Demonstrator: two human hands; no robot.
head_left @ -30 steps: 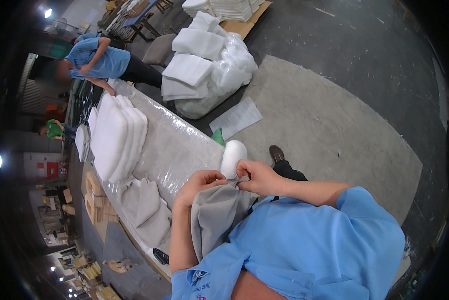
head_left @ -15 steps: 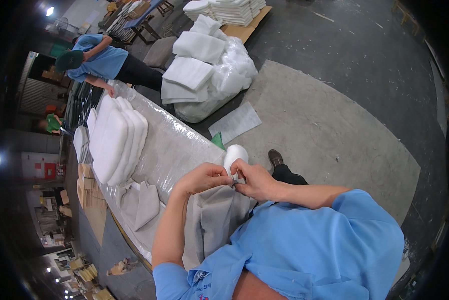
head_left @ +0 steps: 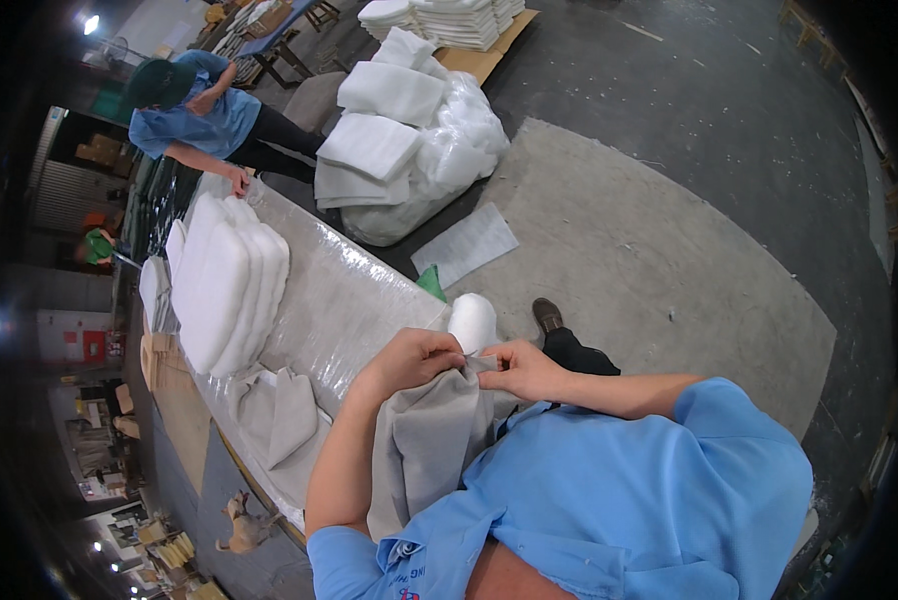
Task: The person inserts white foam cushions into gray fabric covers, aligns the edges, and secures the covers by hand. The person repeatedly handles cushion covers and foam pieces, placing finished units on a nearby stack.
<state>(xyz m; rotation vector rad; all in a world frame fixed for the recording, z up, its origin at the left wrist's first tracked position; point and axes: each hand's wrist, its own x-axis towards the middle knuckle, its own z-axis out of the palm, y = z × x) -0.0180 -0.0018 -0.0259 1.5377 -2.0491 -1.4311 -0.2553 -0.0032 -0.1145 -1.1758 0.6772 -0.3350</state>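
Note:
A grey fabric cover stands bunched against my front, over the near end of the table. My left hand pinches its upper edge, fingers closed on the cloth. Just to the right, my right hand grips the same edge between thumb and fingers. A small fold of cloth shows between the two hands. Directly beyond them a rounded white padding piece sticks up; its lower part is hidden, so I cannot tell whether it lies inside the cover.
White cushion pads are stacked on the plastic-covered table, near another grey cover. A co-worker in blue stands at the far end. Bagged white padding lies beyond the table. A dog is on the floor at left.
My right hand has shifted slightly right and down, drawing the cloth edge with it. More white padding shows above my hands. The co-worker has raised one hand towards the chest.

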